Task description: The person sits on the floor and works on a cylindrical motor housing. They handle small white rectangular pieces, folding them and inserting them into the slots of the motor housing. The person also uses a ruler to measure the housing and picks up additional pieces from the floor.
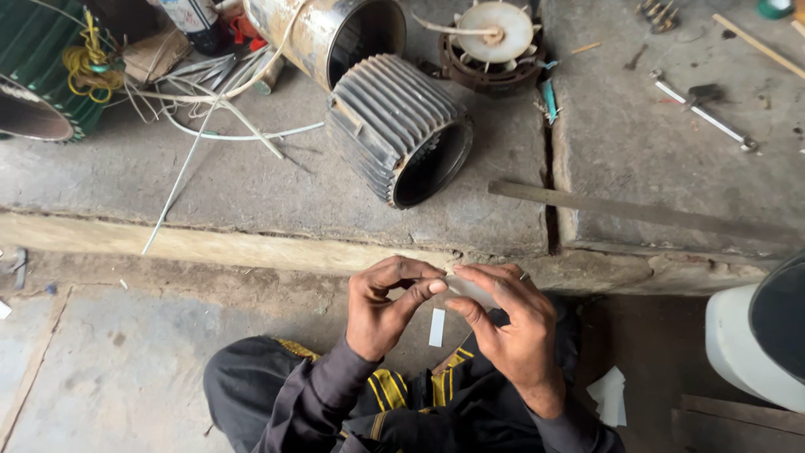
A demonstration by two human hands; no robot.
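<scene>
My left hand (pixel 384 306) and my right hand (pixel 507 327) meet in front of me, low in the head view, fingertips pinched together on a small white strip of paper (pixel 466 289). Another narrow white paper strip (pixel 437 327) shows just below, between the hands; I cannot tell whether it hangs from the fingers or lies on the floor. Dark sleeves with yellow stripes and my dark-clothed knees (pixel 251 382) sit under the hands. A grey ribbed motor housing (pixel 394 126) lies on its side on the stone ledge beyond the hands.
A rusty metal cylinder (pixel 323 33), a green ribbed housing (pixel 38 75), loose white wires (pixel 218 109) and a fan rotor (pixel 495 38) crowd the ledge. A flat metal bar (pixel 637 210) lies at right. A white container (pixel 750 344) stands at right. Folded white papers (pixel 610 394) rest by my knee.
</scene>
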